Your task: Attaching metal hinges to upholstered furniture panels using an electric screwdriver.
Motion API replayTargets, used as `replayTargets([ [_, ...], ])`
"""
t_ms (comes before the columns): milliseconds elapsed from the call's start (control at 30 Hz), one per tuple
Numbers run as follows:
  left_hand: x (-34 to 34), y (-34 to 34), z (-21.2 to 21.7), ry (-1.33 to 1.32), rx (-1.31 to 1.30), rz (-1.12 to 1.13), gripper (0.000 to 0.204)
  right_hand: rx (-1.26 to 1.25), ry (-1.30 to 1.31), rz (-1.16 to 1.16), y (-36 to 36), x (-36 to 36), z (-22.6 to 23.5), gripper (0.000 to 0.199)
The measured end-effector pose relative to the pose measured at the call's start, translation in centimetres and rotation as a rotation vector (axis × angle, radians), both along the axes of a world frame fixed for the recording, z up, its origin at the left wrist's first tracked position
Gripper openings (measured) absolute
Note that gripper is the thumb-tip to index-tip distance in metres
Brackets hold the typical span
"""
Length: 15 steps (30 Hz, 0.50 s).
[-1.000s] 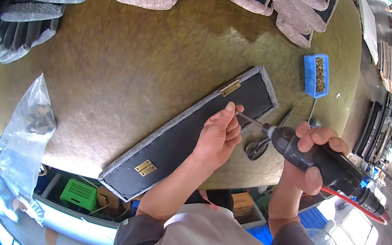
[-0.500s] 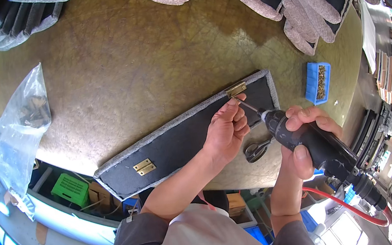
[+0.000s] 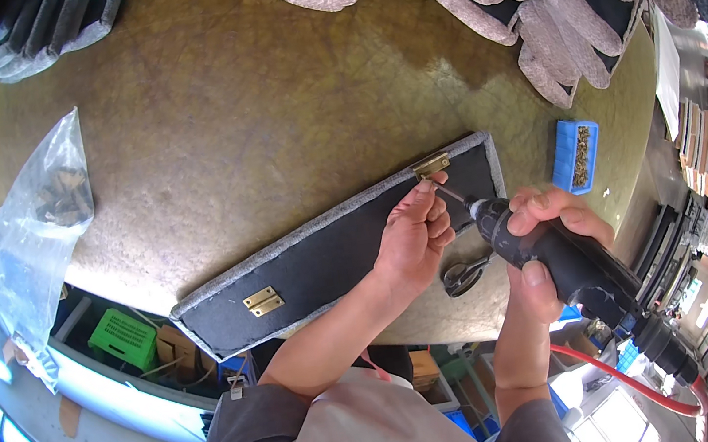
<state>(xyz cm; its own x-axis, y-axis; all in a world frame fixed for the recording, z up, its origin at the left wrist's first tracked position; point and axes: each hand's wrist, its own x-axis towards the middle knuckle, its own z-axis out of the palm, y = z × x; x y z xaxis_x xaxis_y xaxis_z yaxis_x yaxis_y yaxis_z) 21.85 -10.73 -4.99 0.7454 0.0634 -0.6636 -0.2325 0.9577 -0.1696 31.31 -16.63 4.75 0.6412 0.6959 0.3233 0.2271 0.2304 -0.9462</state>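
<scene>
1. Left hand (image 3: 414, 235) curled, fingertips pinched around what looks like a small screw at the brass hinge (image 3: 431, 164); too small to be sure of the screw.
2. Right hand (image 3: 544, 241) wrapped tight around a black pneumatic screwdriver (image 3: 575, 268), bit angled up and left, its tip meeting the left fingertips just below that hinge.
3. Red air hose (image 3: 653, 383) trailing from the tool's rear end, down and to the right of the right hand.
4. Upholstered panel (image 3: 323, 256), long, dark-faced and edged in grey fabric, lying flat on the desk (image 3: 251, 118) under the left hand, slanting from lower left up to the hinge end.
5. Second brass hinge (image 3: 264, 302) on the same panel, well to the left of the left hand, near the desk's front edge.
6. Scissors (image 3: 466, 275) on the desk, between the two hands, just below the bit.
7. Blue tray of screws (image 3: 575, 156) above and to the right of the right hand.
8. Clear plastic bag (image 3: 29, 232) far left of both hands, at the desk's edge.
9. Grey upholstered cushions (image 3: 558, 6) stacked beyond the hands at the far side.
</scene>
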Motion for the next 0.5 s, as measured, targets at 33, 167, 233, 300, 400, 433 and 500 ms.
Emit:
replayTargets([
  [33,0.0,0.0,0.0,0.001,-0.001,0.003,0.022,0.018,-0.014,-0.009,0.0,0.0,-0.1,0.052],
  [167,-0.1,-0.1,0.0,-0.015,0.002,-0.002,0.023,-0.009,-0.006,-0.064,0.4,-0.5,0.3,0.052],
  [233,-0.1,0.0,-0.1,-0.010,0.005,0.000,0.023,-0.016,-0.004,-0.067,0.6,-0.6,0.2,0.052],
  [300,-0.1,0.0,-0.1,0.002,-0.003,0.004,0.023,-0.023,-0.005,-0.070,0.8,-0.6,0.3,0.053],
  [400,-0.1,0.2,0.2,0.004,-0.008,-0.001,0.022,-0.066,-0.010,-0.004,0.8,-0.3,0.6,0.052],
  [433,-0.1,0.1,0.1,0.004,-0.010,-0.002,0.022,-0.055,-0.023,0.031,1.0,0.1,0.5,0.053],
  [500,0.0,0.1,-0.1,-0.003,0.001,-0.002,0.020,-0.034,-0.053,0.091,1.3,0.9,-0.2,0.056],
])
